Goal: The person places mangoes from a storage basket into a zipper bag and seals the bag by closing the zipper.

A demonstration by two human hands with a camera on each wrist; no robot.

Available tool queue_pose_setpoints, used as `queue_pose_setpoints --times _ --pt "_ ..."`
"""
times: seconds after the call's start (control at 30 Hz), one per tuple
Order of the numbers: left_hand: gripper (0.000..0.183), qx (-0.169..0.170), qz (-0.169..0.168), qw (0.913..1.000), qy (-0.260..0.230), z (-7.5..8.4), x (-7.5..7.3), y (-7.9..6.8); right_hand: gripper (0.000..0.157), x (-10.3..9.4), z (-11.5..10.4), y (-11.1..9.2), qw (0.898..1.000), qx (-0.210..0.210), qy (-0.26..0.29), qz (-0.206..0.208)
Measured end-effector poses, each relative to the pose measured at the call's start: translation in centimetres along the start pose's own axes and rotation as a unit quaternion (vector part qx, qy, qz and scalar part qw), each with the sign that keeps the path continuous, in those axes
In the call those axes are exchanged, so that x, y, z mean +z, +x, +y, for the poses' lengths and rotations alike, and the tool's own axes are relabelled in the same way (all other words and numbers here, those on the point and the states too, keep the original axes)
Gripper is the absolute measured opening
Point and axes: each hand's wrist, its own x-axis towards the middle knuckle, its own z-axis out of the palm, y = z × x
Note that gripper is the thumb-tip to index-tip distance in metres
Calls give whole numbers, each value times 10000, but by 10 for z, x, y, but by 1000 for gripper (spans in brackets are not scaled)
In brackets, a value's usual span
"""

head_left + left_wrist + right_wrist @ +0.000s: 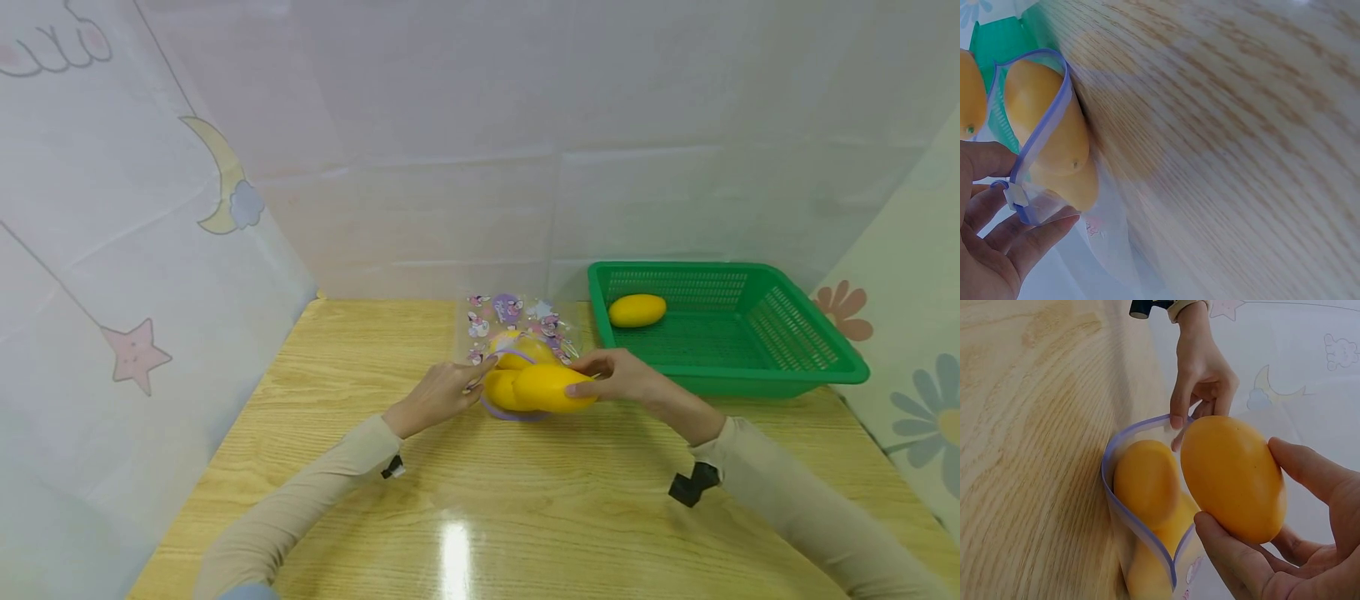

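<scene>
The left hand pinches the zip bag, the right hand grips a mango, and a sagging, partly hidden rim could perhaps snag it.

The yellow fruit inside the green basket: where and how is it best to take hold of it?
Probably by its rounded middle, from above: the yellow fruit lies on its side, one end near a wall of the open-topped green basket, so gripping the ends looks harder.
</scene>
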Motion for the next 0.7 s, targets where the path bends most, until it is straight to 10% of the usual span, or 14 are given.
queue_pose_setpoints --times 0.7 --pt "51 -137 -100 9998 -144 0 1 -1 51 23 2 11 9998 -99 127 -151"
